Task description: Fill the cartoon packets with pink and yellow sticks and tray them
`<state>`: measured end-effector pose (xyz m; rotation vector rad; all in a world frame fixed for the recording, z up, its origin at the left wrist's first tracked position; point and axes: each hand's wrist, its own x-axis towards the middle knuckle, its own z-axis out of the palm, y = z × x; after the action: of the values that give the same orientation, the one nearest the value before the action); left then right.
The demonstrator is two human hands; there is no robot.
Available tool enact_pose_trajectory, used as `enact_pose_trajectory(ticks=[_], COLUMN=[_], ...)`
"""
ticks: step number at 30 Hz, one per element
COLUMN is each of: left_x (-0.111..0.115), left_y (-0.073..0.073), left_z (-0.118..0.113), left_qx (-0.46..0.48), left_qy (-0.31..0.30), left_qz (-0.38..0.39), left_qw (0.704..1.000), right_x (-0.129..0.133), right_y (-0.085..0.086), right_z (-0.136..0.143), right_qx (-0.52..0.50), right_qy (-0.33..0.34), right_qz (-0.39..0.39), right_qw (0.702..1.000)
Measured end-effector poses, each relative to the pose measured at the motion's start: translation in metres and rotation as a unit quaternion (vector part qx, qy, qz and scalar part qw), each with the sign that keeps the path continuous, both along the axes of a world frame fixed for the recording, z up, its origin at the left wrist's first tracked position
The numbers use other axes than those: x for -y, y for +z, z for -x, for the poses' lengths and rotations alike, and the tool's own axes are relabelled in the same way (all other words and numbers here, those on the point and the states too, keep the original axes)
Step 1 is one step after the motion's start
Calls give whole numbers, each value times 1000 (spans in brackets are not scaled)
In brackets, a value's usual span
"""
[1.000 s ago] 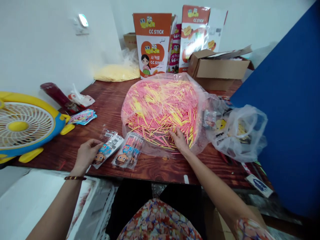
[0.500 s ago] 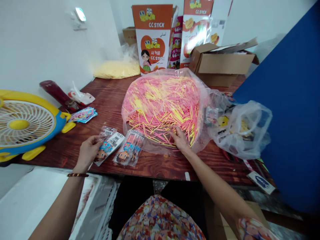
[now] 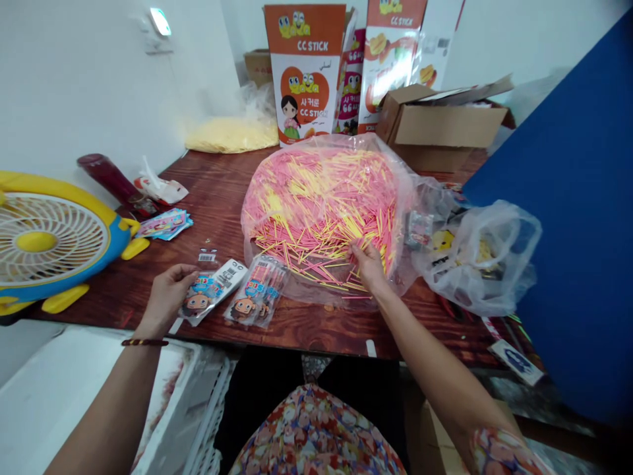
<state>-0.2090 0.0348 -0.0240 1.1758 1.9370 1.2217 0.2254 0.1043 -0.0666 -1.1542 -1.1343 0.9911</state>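
Note:
My left hand [image 3: 171, 290] pinches the edge of a clear printed packet [image 3: 199, 297] with a cartoon face. That packet lies against a pile of similar packets [image 3: 228, 276], one of them with its white back up. Beside them rest filled packets [image 3: 257, 293] with reddish sticks showing through. Inside a large open clear bag [image 3: 403, 175] is a heap of thin pink and yellow sticks [image 3: 316, 198]. My right hand [image 3: 370, 267] is at the bag's near right part, its fingers closed on some sticks; the fingertips are partly hidden.
A yellow and blue fan [image 3: 64, 241] stands at the left, near a dark red bottle [image 3: 111, 181], tissues [image 3: 165, 191] and colourful packets [image 3: 165, 224]. Printed cartons [image 3: 306, 72] and an open cardboard box [image 3: 445, 125] line the back. A white plastic bag [image 3: 487, 257] lies right, beside a blue panel [image 3: 568, 218].
My right hand has moved slightly right and farther into the sticks. My left hand has shifted a little left, and the packet in it has moved with it.

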Motion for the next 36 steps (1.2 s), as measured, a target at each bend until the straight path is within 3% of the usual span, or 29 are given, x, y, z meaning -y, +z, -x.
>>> enact_pose_trajectory(ticks=[2, 3, 5, 7, 9, 18, 24, 30, 33, 36], left_x=[2, 3, 3, 3, 3, 13, 22, 24, 28, 35], left_y=[6, 7, 8, 7, 8, 29, 29, 38, 42, 48], left_z=[-3, -4, -5, -6, -8, -30, -32, -49, -59, -69], left_qx=[71, 106, 147, 170, 183, 192, 183, 167, 163, 166], left_qy=[25, 36, 46, 46, 49, 35, 10, -14, -31, -31], left_qz=[13, 18, 12, -3, -20, -50, -58, -62, -68, -69], left_qw=[997, 994, 988, 984, 982, 979, 981, 984, 984, 983], right_x=[-3, -2, 2, 9, 15, 30, 47, 49, 48, 43], right_y=[7, 10, 17, 22, 24, 33, 36, 38, 39, 36], right_z=[-17, -25, -40, -47, -47, -13, -14, -12, -8, -6], right_qx=[115, 218, 442, 583, 626, 664, 709, 727, 718, 680], right_qy=[-21, -18, 21, 63, 86, 153, 170, 202, 199, 182], right_qz=[0, 20, 84, 133, 152, 136, 105, 98, 95, 102], right_qw=[993, 975, 893, 799, 760, 719, 676, 649, 661, 703])
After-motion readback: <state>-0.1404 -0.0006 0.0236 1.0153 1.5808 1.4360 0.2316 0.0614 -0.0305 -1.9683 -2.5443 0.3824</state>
